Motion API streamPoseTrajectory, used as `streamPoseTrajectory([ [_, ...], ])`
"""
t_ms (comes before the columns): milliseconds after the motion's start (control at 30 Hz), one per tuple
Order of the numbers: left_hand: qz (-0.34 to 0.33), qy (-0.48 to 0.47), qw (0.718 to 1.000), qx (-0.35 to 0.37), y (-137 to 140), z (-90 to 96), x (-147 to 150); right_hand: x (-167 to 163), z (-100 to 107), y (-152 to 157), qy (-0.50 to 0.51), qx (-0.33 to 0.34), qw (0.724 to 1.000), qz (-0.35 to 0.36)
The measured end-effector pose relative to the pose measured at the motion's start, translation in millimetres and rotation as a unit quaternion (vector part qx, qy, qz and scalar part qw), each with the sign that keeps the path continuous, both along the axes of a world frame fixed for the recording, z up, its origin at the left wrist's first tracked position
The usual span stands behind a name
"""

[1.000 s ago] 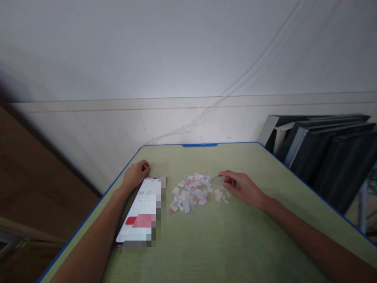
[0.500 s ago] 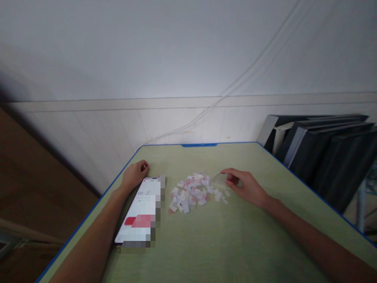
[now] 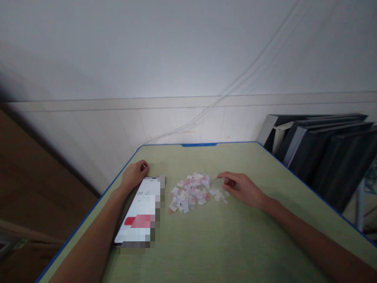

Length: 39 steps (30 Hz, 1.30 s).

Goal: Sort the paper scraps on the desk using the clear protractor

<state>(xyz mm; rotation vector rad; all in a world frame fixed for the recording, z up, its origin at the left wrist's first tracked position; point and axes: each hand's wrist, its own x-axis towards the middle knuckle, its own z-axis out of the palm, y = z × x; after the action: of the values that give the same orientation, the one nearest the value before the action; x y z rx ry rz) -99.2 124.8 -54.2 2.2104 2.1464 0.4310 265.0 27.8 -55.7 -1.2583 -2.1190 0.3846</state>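
Note:
My right hand (image 3: 243, 188) pinches a thin clear plastic piece with a curved edge, apparently a protractor (image 3: 217, 181). Its left end reaches the right side of a heap of small white and pink paper scraps (image 3: 191, 192); whether it touches them I cannot tell. A few loose scraps (image 3: 218, 194) lie just below it. At the table's left side my left hand (image 3: 136, 173) rests with its fingers curled in and nothing visible in them. Right beside that hand lies a phone (image 3: 140, 210) with a lit white screen, its right side pixelated.
The pale green table (image 3: 206, 247) has a blue edge and stands against a white wall (image 3: 176, 59). A white cable (image 3: 203, 113) runs along the wall. Several dark flat panels or folders (image 3: 326, 153) lean past the right edge, and a brown wooden surface (image 3: 35, 177) is at the left.
My right hand has moved slightly left and down, carrying the clear protractor closer to the paper heap. My left hand and the phone have stayed in place.

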Motion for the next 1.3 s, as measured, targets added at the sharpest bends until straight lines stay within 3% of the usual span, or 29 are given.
streamPoseTrajectory([
  [300,-0.001,-0.009,1.000,0.002,0,-0.4,0,5,5,-2,0.012,0.011,1.000,-0.010],
  [567,-0.002,-0.005,1.000,0.004,1,-2.4,-1,9,14,-8,0.016,-0.056,0.995,0.082],
  [800,-0.002,-0.010,1.000,0.007,2,-3.2,-2,16,21,-9,0.014,-0.052,0.996,0.067],
  [1067,-0.009,-0.009,1.000,0.007,2,-3.2,-2,18,14,-6,-0.010,-0.049,0.997,0.050],
  [1300,-0.009,-0.005,1.000,0.012,3,-4.7,-3,16,10,-4,-0.001,0.001,1.000,0.011],
])
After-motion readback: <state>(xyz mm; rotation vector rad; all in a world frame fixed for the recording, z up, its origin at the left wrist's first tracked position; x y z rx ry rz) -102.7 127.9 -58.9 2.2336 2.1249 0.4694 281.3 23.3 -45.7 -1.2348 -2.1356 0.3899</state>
